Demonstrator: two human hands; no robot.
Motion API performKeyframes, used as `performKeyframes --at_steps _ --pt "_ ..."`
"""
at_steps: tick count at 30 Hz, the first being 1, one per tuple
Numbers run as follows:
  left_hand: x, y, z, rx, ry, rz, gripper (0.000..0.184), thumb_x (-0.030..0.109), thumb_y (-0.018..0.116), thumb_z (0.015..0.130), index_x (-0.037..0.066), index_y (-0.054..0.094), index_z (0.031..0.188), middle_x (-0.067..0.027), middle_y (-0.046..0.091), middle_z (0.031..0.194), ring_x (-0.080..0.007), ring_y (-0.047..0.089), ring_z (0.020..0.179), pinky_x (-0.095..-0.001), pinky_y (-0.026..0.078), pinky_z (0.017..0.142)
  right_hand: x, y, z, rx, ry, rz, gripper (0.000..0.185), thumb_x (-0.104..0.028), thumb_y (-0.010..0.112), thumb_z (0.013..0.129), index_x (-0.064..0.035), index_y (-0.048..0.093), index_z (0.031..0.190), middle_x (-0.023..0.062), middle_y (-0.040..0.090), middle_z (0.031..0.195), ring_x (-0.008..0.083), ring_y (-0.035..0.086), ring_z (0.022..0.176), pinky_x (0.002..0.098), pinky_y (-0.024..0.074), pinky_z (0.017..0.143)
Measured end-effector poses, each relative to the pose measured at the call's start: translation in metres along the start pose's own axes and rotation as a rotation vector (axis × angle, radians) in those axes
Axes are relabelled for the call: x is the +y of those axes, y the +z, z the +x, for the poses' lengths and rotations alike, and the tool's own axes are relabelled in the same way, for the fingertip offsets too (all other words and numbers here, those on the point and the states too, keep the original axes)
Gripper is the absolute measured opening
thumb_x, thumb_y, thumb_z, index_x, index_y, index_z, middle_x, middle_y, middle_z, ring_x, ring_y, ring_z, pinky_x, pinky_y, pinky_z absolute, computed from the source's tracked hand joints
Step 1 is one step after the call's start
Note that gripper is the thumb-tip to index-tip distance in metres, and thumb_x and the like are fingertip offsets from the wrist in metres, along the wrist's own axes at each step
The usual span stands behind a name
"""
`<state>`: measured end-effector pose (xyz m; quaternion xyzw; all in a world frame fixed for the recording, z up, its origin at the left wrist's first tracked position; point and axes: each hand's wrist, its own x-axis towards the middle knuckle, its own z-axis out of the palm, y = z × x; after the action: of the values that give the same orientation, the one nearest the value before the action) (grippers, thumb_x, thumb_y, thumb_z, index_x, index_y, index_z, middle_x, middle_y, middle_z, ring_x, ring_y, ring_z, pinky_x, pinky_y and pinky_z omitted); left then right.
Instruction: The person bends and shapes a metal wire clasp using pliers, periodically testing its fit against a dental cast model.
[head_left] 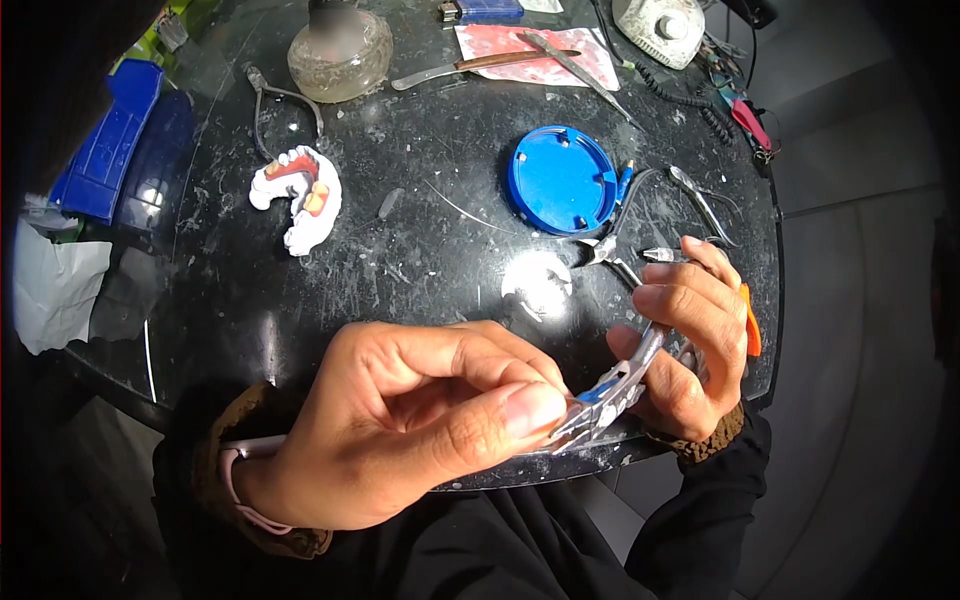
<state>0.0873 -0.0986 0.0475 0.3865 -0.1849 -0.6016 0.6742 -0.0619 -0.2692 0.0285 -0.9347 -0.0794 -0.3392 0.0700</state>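
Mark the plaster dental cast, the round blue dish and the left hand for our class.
Plaster dental cast [327, 182]: head view, its white arch.
Round blue dish [561, 182]: head view, its flat floor.
Left hand [405, 448]: head view, near the thumb's base.

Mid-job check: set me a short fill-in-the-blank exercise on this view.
The round dish is ____ in colour.
The tabletop under it is ____.
The pink wristband is worn with the person's ____ hand.
The right hand, holding a metal tool, is ____ from the white dental model than the left hand.
Missing words: blue; black; left; farther.
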Motion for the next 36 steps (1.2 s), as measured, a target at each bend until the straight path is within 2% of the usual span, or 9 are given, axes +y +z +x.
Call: performKeyframes --at_steps 7,17,20,26,29,32,33,34,36 --pt "-0.002 -0.002 0.000 0.003 -0.003 -0.008 0.016 0.006 0.054 0.085 -0.009 0.059 0.080 -0.0182 0.058 0.089 -0.0083 0.050 0.059 -0.0223 0.044 0.058 -0.005 -0.001 0.004 0.013 0.044 -0.025 0.027 -0.006 0.077 0.061 -0.0156 0.058 0.079 0.0060 0.060 0.094 0.0236 0.062 0.092 0.0564 0.0420 0.090" --pt "-0.006 -0.005 0.000 0.053 0.045 0.051 0.016 0.006 0.054 0.084 -0.009 0.057 0.082 -0.0179 0.059 0.090 -0.0094 0.055 0.061 -0.0212 0.047 0.057 -0.009 0.001 0.007 -0.008 0.086 -0.077 0.026 -0.006 0.076 0.060 -0.0165 0.057 0.074 0.0046 0.059 0.089 0.0230 0.062 0.091 0.0572 0.0393 0.093" --pt "-0.005 -0.004 -0.001 0.060 0.016 0.029 0.017 0.007 0.053 0.084 -0.009 0.057 0.083 -0.0175 0.059 0.088 -0.0093 0.055 0.061 -0.0212 0.047 0.056 -0.008 0.002 0.006 0.009 0.070 -0.094 0.025 -0.007 0.076 0.059 -0.0164 0.057 0.073 0.0041 0.058 0.087 0.0218 0.061 0.088 0.0561 0.0405 0.092" --pt "-0.004 -0.002 -0.001 0.081 -0.024 0.011 0.017 0.007 0.053 0.085 -0.010 0.057 0.083 -0.0161 0.059 0.082 -0.0100 0.056 0.062 -0.0224 0.048 0.059 -0.005 -0.003 0.001 -0.050 0.034 -0.064 0.026 -0.012 0.075 0.056 -0.0152 0.059 0.076 0.0047 0.057 0.087 0.0208 0.057 0.084 0.0508 0.0451 0.081" --pt "-0.006 -0.002 -0.001 0.107 0.056 0.027 0.015 0.005 0.053 0.085 -0.008 0.058 0.082 -0.0154 0.059 0.081 -0.0125 0.058 0.066 -0.0245 0.049 0.062 -0.002 -0.003 0.001 -0.063 0.038 0.016 0.025 -0.014 0.076 0.060 -0.0112 0.059 0.079 0.0074 0.057 0.090 0.0236 0.057 0.086 0.0474 0.0461 0.077" --pt "-0.011 -0.006 0.001 0.120 0.217 0.152 0.009 0.001 0.055 0.083 -0.007 0.058 0.078 -0.0153 0.059 0.082 -0.0171 0.062 0.072 -0.0274 0.052 0.068 0.002 0.002 0.001 0.001 0.155 0.334 0.025 -0.017 0.076 0.067 -0.0070 0.059 0.082 0.0108 0.058 0.092 0.0258 0.057 0.088 0.0449 0.0469 0.075" --pt "-0.013 -0.004 0.001 0.132 0.257 0.207 0.007 -0.001 0.056 0.082 -0.006 0.059 0.077 -0.0153 0.060 0.082 -0.0187 0.063 0.075 -0.0283 0.052 0.070 0.005 0.000 -0.001 -0.019 0.153 0.498 0.024 -0.019 0.075 0.072 -0.0045 0.058 0.081 0.0149 0.059 0.097 0.0267 0.059 0.088 0.0433 0.0469 0.076" --pt "-0.014 -0.004 0.002 0.144 0.294 0.262 0.006 -0.002 0.057 0.081 -0.005 0.059 0.076 -0.0153 0.060 0.082 -0.0204 0.064 0.078 -0.0292 0.053 0.071 0.003 -0.005 0.002 -0.066 0.203 0.652 0.025 -0.015 0.077 0.072 -0.0051 0.055 0.079 0.0180 0.063 0.097 0.0248 0.061 0.082 0.0380 0.0483 0.071" --pt "-0.020 -0.007 0.002 0.107 0.292 0.315 0.004 -0.007 0.061 0.079 -0.005 0.060 0.075 -0.0156 0.060 0.083 -0.0234 0.065 0.083 -0.0316 0.053 0.075 -0.010 0.002 0.004 0.016 0.280 0.911 0.027 -0.008 0.079 0.071 -0.0052 0.053 0.075 0.0203 0.066 0.093 0.0226 0.063 0.074 0.0325 0.0486 0.064"
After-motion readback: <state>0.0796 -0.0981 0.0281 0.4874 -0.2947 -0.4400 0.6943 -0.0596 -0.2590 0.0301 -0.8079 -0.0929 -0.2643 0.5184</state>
